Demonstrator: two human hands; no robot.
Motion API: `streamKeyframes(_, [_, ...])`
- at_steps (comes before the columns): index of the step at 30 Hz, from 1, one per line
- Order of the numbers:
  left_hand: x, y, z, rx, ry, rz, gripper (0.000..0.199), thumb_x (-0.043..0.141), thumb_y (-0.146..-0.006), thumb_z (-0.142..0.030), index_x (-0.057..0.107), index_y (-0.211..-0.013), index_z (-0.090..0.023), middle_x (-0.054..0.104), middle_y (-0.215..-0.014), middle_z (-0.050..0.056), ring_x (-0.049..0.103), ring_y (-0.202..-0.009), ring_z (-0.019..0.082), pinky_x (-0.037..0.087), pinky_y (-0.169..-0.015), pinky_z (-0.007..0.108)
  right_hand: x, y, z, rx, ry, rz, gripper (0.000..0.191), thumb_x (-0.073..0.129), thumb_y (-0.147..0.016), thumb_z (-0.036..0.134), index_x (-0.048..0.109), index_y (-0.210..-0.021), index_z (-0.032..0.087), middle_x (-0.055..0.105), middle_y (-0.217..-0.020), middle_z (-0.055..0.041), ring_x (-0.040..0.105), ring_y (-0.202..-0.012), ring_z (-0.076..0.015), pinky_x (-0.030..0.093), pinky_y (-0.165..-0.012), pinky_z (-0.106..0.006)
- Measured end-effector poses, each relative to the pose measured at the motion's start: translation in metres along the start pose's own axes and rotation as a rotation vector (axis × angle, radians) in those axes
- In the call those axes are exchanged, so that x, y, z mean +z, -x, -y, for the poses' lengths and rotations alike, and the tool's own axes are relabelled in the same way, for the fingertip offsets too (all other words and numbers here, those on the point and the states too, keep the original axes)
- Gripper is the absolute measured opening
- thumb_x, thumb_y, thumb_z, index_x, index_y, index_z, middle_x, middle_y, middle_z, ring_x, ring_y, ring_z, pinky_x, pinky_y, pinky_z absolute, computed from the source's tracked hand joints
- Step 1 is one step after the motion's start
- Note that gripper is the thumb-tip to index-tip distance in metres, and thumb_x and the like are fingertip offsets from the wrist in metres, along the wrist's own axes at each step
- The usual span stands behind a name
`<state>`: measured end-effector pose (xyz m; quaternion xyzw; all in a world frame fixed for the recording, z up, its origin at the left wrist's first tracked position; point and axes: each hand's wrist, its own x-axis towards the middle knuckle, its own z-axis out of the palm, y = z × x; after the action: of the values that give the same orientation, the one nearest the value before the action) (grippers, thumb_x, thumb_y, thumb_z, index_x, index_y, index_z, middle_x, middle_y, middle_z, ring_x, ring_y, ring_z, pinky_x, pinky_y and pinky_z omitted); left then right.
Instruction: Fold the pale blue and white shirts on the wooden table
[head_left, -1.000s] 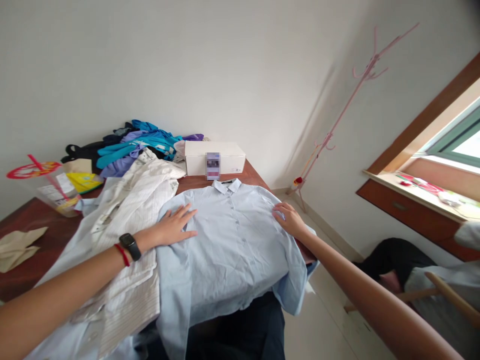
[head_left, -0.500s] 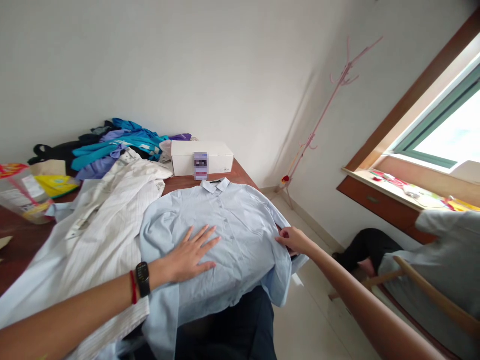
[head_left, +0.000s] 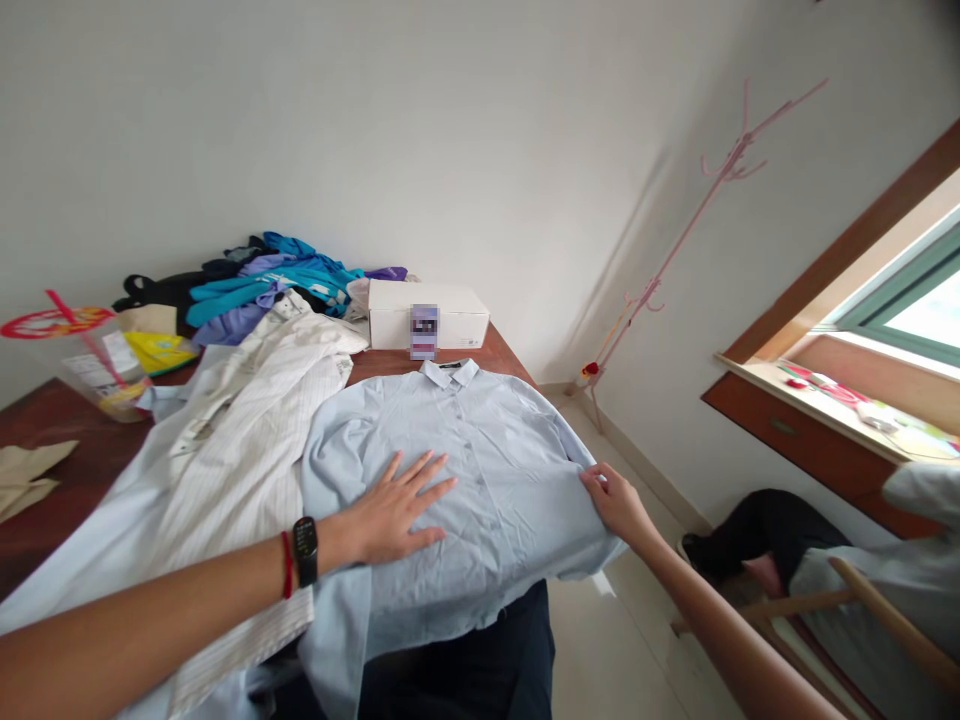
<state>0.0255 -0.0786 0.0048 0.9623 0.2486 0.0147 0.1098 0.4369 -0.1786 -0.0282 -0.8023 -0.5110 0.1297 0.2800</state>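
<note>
- Light-blue shirt: laid front-up on the wooden surface, hem reaching past the near edge.
- Left hand: spread flat upon the shirt's front.
- Right hand: pinching the shirt's side near the surface's right edge.

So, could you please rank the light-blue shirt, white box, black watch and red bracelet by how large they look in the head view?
Largest to smallest, as they look:
1. light-blue shirt
2. white box
3. black watch
4. red bracelet
</note>
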Motion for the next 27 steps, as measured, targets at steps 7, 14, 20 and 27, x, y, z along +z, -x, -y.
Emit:
streamKeyframes(7, [0.002,0.002,0.000,-0.130,0.019,-0.026,0.077,0.042,-0.094,-0.073,0.029,-0.160,-0.035,0.014,-0.170,0.010,0.012,-0.155,0.041,0.003,-0.117,0.073,-0.007,0.021,0.001,-0.058,0.284,0.080,0.018,0.044,-0.095,0.044,0.054,-0.093,0.029,0.071,-0.078,-0.0035,0.068,-0.076,-0.0278,0.042,-0.066,-0.033])
streamKeyframes(14, [-0.006,0.001,0.018,-0.611,0.029,0.007,0.077,0.038,-0.097,-0.068,0.031,-0.161,-0.025,0.010,-0.170,0.016,0.011,-0.153,0.046,0.024,-0.111,0.076,-0.009,0.017,0.030,-0.130,0.333,0.017,0.027,0.043,-0.099,0.046,0.057,-0.104,0.024,0.068,-0.095,-0.0069,0.067,-0.088,-0.0267,0.050,-0.079,-0.039])
streamKeyframes(20, [-0.023,-0.015,0.004,-0.675,-0.185,0.027,0.074,0.049,-0.095,-0.063,0.045,-0.154,-0.019,0.030,-0.162,0.024,0.028,-0.146,0.052,0.036,-0.104,0.070,0.032,0.002,0.096,-0.596,0.181,0.060,0.028,0.049,-0.099,0.037,0.059,-0.121,0.022,0.053,-0.141,-0.0119,0.051,-0.132,-0.0278,0.041,-0.112,-0.044])
streamKeyframes(27, [-0.021,-0.080,0.001,-0.397,-0.161,-0.190,0.053,0.035,-0.102,-0.029,0.049,-0.149,-0.009,0.051,-0.148,0.023,0.040,-0.143,0.039,0.036,-0.114,0.055,0.108,-0.043,0.190,-0.738,0.169,0.202,0.041,0.045,-0.097,0.017,0.055,-0.138,0.014,0.046,-0.153,-0.0167,0.036,-0.148,-0.0258,0.031,-0.122,-0.043])
